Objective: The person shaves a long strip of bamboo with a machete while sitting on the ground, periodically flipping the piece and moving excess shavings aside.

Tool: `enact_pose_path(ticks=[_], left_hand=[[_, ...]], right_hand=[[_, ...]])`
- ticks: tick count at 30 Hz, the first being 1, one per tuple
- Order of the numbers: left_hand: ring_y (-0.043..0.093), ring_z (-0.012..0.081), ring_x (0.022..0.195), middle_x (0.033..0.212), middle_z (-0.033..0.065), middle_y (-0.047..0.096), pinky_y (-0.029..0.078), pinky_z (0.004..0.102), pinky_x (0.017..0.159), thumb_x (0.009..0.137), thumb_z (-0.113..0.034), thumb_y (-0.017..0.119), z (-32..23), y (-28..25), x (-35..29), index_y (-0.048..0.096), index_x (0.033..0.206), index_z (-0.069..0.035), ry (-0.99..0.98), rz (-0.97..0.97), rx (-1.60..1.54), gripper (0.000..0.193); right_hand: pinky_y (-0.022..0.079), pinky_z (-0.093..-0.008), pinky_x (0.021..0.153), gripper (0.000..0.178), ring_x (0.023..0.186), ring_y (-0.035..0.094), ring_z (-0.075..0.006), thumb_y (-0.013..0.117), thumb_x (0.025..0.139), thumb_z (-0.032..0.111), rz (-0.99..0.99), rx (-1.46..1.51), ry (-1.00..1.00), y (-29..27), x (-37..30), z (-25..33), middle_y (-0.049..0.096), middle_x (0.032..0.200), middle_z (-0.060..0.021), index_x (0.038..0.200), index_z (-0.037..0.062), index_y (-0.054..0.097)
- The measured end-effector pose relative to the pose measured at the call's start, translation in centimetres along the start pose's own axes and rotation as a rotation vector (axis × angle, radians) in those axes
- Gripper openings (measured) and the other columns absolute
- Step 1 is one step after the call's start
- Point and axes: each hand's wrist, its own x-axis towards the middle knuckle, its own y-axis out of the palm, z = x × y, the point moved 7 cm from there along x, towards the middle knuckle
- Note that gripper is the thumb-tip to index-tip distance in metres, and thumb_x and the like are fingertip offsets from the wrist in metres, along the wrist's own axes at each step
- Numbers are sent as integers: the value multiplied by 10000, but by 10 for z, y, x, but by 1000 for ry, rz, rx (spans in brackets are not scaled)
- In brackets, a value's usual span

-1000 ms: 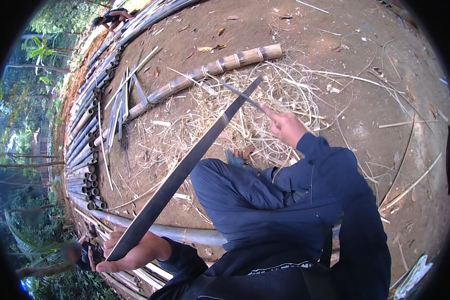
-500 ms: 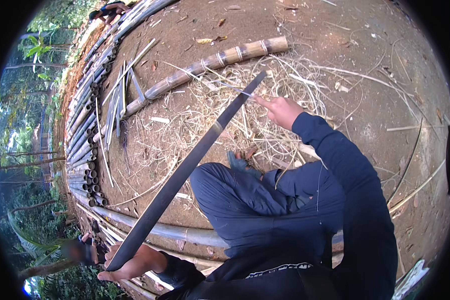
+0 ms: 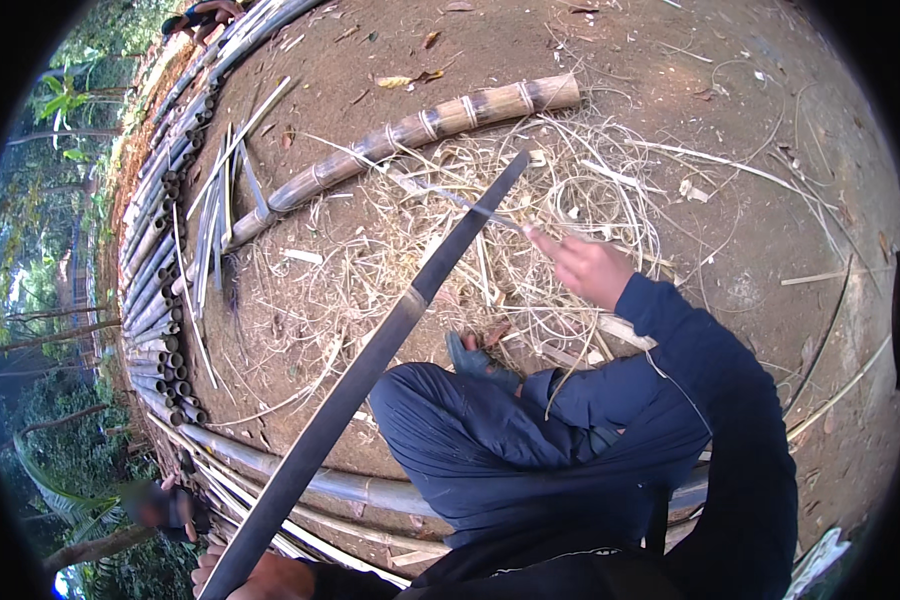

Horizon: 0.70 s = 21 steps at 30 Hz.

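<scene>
A long dark bamboo slat [image 3: 355, 395] slants from the lower left up toward the middle of the ground. Its near end is gripped by my left hand [image 3: 270, 578], fingers wrapped round it at the lower edge. My right hand [image 3: 592, 270] is closed on the handle of a thin-bladed knife [image 3: 490, 213]; the hand hides most of the handle. The blade lies across the slat close to its far tip. A paler band, like a bamboo node, crosses the slat midway. My bent legs [image 3: 450, 430] are under my arms.
Curly bamboo shavings [image 3: 560, 190] cover the ground ahead. Beyond them lies a thick bamboo pole [image 3: 400, 135]. Cut bamboo poles [image 3: 165, 290] are stacked at left, beside loose slats [image 3: 220, 210]. Another pole [image 3: 320, 480] runs behind my legs. One person [image 3: 165, 505] is at lower left, another [image 3: 205, 18] at far left.
My right hand has moved right and toward me with the knife. My left hand has dropped lower, and the slat has shifted slightly toward me with it.
</scene>
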Motion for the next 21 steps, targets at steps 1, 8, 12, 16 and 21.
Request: enact_pose_path(ticks=[1, 8, 12, 16, 21], left_hand=[[439, 139, 582, 600, -14, 353, 504, 417, 792, 974, -528, 399, 0, 1, 9, 373, 604, -140, -37, 146, 12, 537], [602, 240, 726, 670, 65, 528, 442, 476, 967, 944, -378, 514, -2, -34, 35, 520, 724, -46, 258, 12, 251, 399], [579, 187, 854, 1116, 215, 612, 485, 295, 792, 1012, -536, 280, 35, -55, 24, 560, 1132, 113, 46, -30, 160, 717], [594, 195, 950, 1129, 249, 610, 493, 323, 873, 990, -595, 261, 37, -11, 9, 613, 1082, 133, -128, 173, -46, 814], [590, 213, 730, 849, 167, 604, 519, 367, 738, 984, -583, 313, 28, 8, -11, 525, 881, -16, 8, -190, 303, 614]], right_hand=[[524, -261, 421, 726, 477, 501, -116, 628, 820, 94, -119, 12, -109, -18, 4, 27, 532, 699, -31, 1487, 163, 351], [544, -290, 476, 687, 512, 547, -147, 589, 891, 104, -145, 136, 69, 23, 24, -41, 579, 733, -61, 1505, 226, 307], [593, -358, 607, 684, 604, 634, -206, 537, 933, 134, 295, 180, 357, 56, 42, -126, 649, 816, -127, 1513, 340, 239], [596, -355, 601, 666, 598, 628, -212, 532, 942, 159, 148, 8, -52, 36, 61, -46, 620, 750, -112, 1508, 360, 244], [596, -359, 621, 651, 548, 607, -213, 462, 914, 52, 432, 167, 604, 63, 25, -189, 589, 699, -127, 1500, 290, 311]])
